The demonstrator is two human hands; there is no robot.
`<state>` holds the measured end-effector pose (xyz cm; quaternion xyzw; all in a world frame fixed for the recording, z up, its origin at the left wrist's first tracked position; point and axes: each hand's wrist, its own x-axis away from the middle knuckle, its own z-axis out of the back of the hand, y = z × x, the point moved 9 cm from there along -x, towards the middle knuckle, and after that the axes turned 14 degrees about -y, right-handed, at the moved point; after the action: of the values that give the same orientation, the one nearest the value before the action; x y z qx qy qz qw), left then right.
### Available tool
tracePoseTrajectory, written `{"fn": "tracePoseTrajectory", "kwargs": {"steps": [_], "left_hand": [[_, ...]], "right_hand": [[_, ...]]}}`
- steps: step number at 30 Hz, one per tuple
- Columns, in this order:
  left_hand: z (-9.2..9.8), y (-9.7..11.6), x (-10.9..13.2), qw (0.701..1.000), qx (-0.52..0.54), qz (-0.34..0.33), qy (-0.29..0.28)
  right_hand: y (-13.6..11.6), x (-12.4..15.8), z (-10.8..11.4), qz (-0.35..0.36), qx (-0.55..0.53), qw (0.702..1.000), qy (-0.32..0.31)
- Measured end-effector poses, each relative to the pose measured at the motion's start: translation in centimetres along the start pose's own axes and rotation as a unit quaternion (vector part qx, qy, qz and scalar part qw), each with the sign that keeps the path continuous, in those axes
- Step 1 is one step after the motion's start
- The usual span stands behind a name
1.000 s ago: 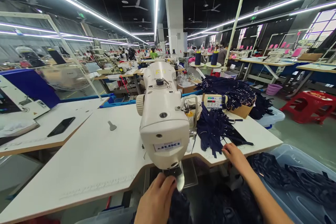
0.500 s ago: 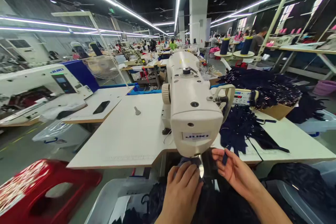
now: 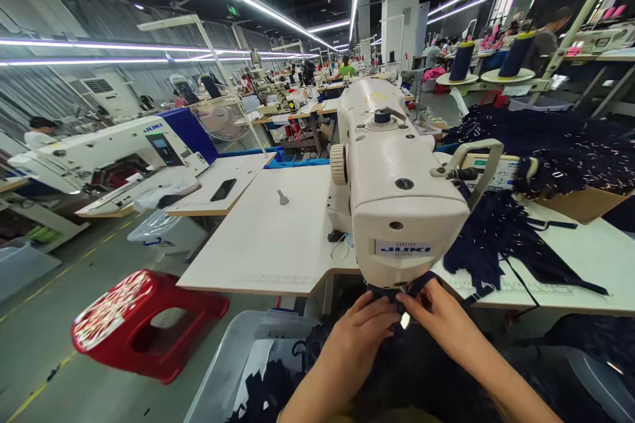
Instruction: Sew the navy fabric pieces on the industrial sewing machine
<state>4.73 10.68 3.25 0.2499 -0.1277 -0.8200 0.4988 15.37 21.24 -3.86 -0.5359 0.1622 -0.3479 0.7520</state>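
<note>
The white JUKI sewing machine [image 3: 407, 211] stands right in front of me. Below its head, my left hand [image 3: 364, 327] has its fingers bent together on dark navy fabric at the needle area. Close beside it, my right hand [image 3: 439, 317] pinches a navy fabric strap [image 3: 421, 282] that runs up under the right side of the head. The fingertips of both hands nearly meet there. The needle and most of the fabric are hidden by the machine head and my fingers. A small shiny metal part [image 3: 405, 320] shows just below the fingertips.
A heap of navy straps [image 3: 486, 238] lies right of the machine, with a larger pile [image 3: 555, 139] behind. A clear plastic bin [image 3: 223, 350] with navy pieces sits below the table's left part. A red stool [image 3: 149, 324], a phone [image 3: 223, 190] and a flat grey piece [image 3: 282, 197] are leftward.
My right hand has moved left and in under the machine head, bringing the navy strap to my left hand. The camera view has turned left, so the scene sits further right.
</note>
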Motion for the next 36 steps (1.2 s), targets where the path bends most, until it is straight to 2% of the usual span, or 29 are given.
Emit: {"fn": "tracePoseTrajectory", "kwargs": {"steps": [2, 7, 11, 18, 29, 36], "left_hand": [[-0.1, 0.8, -0.4, 0.999, -0.043, -0.018, -0.016], [0.4, 0.7, -0.5, 0.997, -0.075, 0.010, 0.007], [0.5, 0.4, -0.5, 0.999, -0.044, 0.004, -0.008], [0.8, -0.8, -0.5, 0.999, 0.019, 0.023, -0.022], [0.3, 0.4, -0.9, 0.990, -0.115, 0.000, -0.087], [0.0, 0.4, -0.9, 0.983, -0.117, -0.006, -0.139]], "right_hand": [[-0.4, -0.2, -0.2, 0.011, -0.024, 1.000, -0.010], [-0.7, -0.1, -0.1, 0.018, -0.122, 0.991, -0.053], [-0.8, 0.0, 0.1, 0.029, -0.113, 0.992, -0.041], [-0.9, -0.1, -0.1, 0.001, -0.115, 0.993, -0.041], [-0.5, -0.2, -0.1, 0.014, -0.101, 0.994, -0.028], [0.0, -0.3, -0.4, 0.024, -0.100, 0.994, -0.024]]}}
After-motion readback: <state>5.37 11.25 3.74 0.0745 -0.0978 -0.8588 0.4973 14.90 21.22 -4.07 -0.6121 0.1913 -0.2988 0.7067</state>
